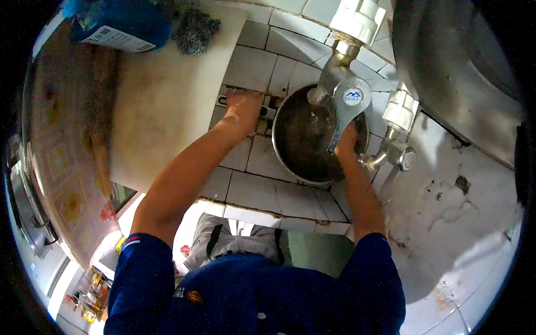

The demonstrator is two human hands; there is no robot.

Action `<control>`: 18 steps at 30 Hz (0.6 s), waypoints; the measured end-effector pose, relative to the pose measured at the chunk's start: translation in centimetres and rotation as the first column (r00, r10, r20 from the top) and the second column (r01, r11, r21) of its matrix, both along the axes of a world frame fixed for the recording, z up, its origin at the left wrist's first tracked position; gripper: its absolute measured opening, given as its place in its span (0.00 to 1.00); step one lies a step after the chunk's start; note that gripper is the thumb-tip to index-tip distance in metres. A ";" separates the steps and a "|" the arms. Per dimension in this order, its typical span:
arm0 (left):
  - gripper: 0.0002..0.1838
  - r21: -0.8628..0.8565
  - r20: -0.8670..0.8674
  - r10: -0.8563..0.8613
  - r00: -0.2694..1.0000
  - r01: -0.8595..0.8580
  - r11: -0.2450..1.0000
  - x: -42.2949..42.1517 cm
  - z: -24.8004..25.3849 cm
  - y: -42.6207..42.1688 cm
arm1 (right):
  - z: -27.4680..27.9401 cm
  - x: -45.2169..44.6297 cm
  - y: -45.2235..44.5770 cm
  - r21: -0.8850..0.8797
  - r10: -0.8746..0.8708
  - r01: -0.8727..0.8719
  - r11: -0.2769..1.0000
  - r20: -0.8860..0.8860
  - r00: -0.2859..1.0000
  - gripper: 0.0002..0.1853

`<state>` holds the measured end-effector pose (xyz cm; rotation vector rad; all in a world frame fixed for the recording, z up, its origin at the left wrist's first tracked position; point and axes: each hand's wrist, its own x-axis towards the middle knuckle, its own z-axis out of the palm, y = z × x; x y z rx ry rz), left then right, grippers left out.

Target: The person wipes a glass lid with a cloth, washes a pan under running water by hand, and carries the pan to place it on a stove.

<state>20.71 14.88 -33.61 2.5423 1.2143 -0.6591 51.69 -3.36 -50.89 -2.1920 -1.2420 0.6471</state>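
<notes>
A round dark-bottomed pan (301, 134) sits in the tiled sink basin under the tap, with a little water showing inside it. My left hand (244, 106) is closed around the pan's long handle (268, 113), whose looped end sticks out past my fist. At the pan's right side, my right hand (347, 139) reaches inside the rim. The tap lever (349, 109) covers most of its fingers, so I cannot make out whether they hold anything.
A pale board or counter slab (167, 111) lies to the left, bearing a blue bottle (123, 28) and a steel-wool scrubber (196, 32). The metal tap (335, 72) overhangs the pan. A second tap (393, 153) and a large metal vessel (458, 67) stand right.
</notes>
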 end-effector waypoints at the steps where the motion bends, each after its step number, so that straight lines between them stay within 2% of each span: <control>1: 0.13 -0.095 -0.029 0.064 0.997 -0.067 0.993 0.4 -0.5 0.3 | 5.6 -1.0 2.3 -0.012 0.073 -0.072 0.997 0.062 0.995 0.18; 2: 0.10 -0.188 -0.066 0.127 0.990 -0.138 0.973 0.5 -0.9 0.3 | 11.5 -2.1 4.7 -0.025 0.144 -0.142 0.990 0.124 0.982 0.18; 3: 0.10 -0.189 -0.067 0.132 0.989 -0.143 0.971 0.5 -1.4 0.0 | 14.7 -3.7 6.0 0.104 -0.020 -0.006 0.995 0.244 0.970 0.19; 5: 0.10 -0.125 -0.062 0.117 0.991 -0.124 0.984 0.6 -2.2 -0.4 | 16.0 -4.0 5.3 0.249 -0.192 0.109 0.962 0.342 0.920 0.22; 6: 0.10 -0.126 -0.056 0.119 0.991 -0.125 0.984 0.8 -1.6 -0.4 | 15.1 -2.6 3.5 0.036 -0.046 0.031 0.999 0.563 0.825 0.26; 8: 0.13 -0.236 -0.152 0.171 0.973 -0.204 0.950 1.1 0.0 -0.4 | 14.0 -1.3 2.2 -0.188 0.073 0.075 0.979 0.675 0.734 0.32; 9: 0.13 -0.245 -0.147 0.169 0.975 -0.202 0.948 1.1 -0.3 -0.7 | 13.9 -0.9 1.9 -0.295 0.152 0.097 0.951 0.713 0.684 0.35; 11: 0.14 -0.098 -0.054 0.167 0.985 -0.171 0.980 1.2 -1.3 -0.9 | 13.5 -0.2 1.8 -0.323 0.144 0.150 0.934 0.728 0.671 0.33; 15: 0.14 -0.215 -0.111 0.111 0.988 -0.133 0.968 1.8 -2.6 -0.3 | 15.5 -0.2 2.5 -0.424 0.213 0.142 0.894 0.682 0.699 0.21; 17: 0.15 -0.235 -0.077 0.116 0.990 -0.131 0.963 1.2 -3.0 -0.1 | 14.4 1.6 1.7 -0.371 0.177 0.049 0.927 0.551 0.815 0.17; 18: 0.15 -0.235 -0.074 0.113 0.991 -0.128 0.963 1.3 -3.5 0.0 | 15.7 1.1 0.2 -0.300 0.240 -0.062 0.952 0.604 0.760 0.16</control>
